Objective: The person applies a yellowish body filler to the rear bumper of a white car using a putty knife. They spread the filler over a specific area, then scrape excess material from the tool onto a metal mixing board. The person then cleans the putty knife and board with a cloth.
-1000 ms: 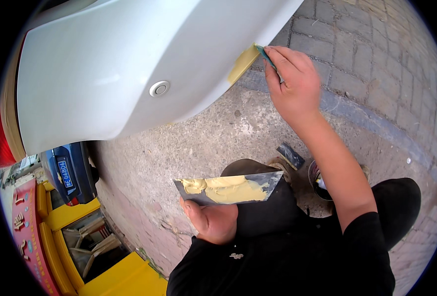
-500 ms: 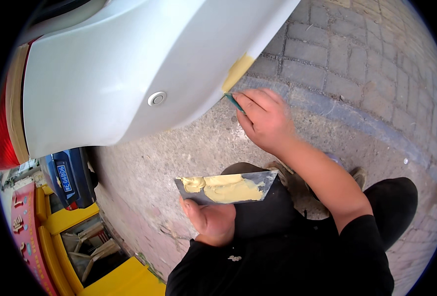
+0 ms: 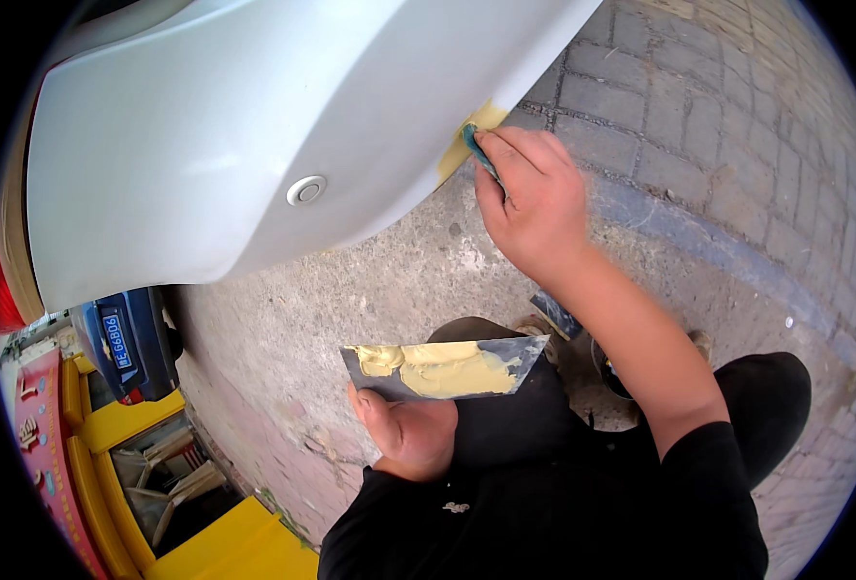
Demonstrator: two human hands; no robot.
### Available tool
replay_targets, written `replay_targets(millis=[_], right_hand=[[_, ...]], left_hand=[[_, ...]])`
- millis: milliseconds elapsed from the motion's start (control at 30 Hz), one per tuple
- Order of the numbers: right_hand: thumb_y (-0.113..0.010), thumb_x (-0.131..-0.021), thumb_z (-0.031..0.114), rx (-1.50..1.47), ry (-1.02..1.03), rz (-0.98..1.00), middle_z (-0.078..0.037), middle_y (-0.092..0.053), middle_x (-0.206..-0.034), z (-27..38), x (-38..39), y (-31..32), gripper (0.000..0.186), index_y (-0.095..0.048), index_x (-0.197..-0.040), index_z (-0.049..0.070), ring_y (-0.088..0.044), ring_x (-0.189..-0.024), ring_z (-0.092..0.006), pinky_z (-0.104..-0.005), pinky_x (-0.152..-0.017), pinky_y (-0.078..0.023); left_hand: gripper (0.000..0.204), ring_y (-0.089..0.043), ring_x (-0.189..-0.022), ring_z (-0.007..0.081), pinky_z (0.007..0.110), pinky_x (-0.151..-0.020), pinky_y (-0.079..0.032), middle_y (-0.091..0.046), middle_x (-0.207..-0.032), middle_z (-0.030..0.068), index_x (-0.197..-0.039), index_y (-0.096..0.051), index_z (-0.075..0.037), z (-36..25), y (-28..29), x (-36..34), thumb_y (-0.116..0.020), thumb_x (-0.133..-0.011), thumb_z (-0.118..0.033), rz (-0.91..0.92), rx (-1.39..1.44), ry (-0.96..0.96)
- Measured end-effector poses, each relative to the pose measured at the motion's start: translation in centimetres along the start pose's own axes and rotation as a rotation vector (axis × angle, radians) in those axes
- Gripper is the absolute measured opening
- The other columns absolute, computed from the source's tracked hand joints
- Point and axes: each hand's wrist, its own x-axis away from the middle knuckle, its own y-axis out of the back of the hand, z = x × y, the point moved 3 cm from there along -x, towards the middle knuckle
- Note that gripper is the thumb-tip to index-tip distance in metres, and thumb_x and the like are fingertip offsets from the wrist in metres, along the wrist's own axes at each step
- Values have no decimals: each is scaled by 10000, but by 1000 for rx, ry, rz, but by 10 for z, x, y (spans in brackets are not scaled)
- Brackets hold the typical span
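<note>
My right hand [image 3: 542,198] pinches a small green scraper [image 3: 482,155] and presses its edge against a yellow filler patch [image 3: 491,114] on the lower edge of a white car bumper [image 3: 205,135]. Low in front of me, my left hand [image 3: 410,433] grips a flat grey mixing plate [image 3: 375,382] from beneath, its thumb at the near edge. Thick yellow filler [image 3: 457,367] is spread over the plate, with a lump at its left end. The fingers under the plate are mostly hidden.
A round parking sensor [image 3: 307,190] sits in the bumper. Grey paving bricks [image 3: 631,87] lie beyond a kerb strip [image 3: 679,227] on the right. A dark flat object [image 3: 555,316] lies by my foot. A blue car [image 3: 130,343] and a yellow-framed shopfront [image 3: 234,546] are at left.
My right hand has moved up and slightly right, taking the scraper from the patch's lower end onto its middle. The left hand and plate have hardly moved.
</note>
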Motion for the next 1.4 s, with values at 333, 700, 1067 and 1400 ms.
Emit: replay_targets(millis=[333,700,1067,1400], right_hand=[[-723,-715,42,-223,105,276,-105,-666,-997,17,23,-12,324,-677,-1034,7,-624,-863,-277,-377,-729,-521],[-710,-828,107,-123,-272,-76,-94,-704,-1012,-40,5,24,200,-712,-1019,46,-643,-934,-278,-357,-815,-514],[-700,-751,32,-391,-93,232,-56,-705,-1033,17,53,-32,291,-703,-1040,67,-638,-946,-265,-391,-832,-491],[-691,-879,124,-470,-564,-6,-104,-694,-1058,-39,64,-9,207,-701,-1070,46,-651,-928,-241,-321,-838,-501]], left_hand=[[416,-620,-1073,247,398,-924,-495,-613,-1200,131,-1243,-508,-5,7,2,-2,-471,-998,-339,-38,-27,12],[429,-615,-1083,258,403,-938,-486,-607,-1213,134,-1270,-487,-2,5,-3,6,-475,-997,-334,-33,32,36],[436,-601,-1100,264,421,-952,-476,-590,-1221,140,-1275,-475,0,5,-6,4,-466,-998,-337,-25,-1,56],[448,-613,-1119,287,451,-962,-490,-605,-1251,139,-1301,-484,-7,5,-2,0,-476,-1000,-338,17,22,35]])
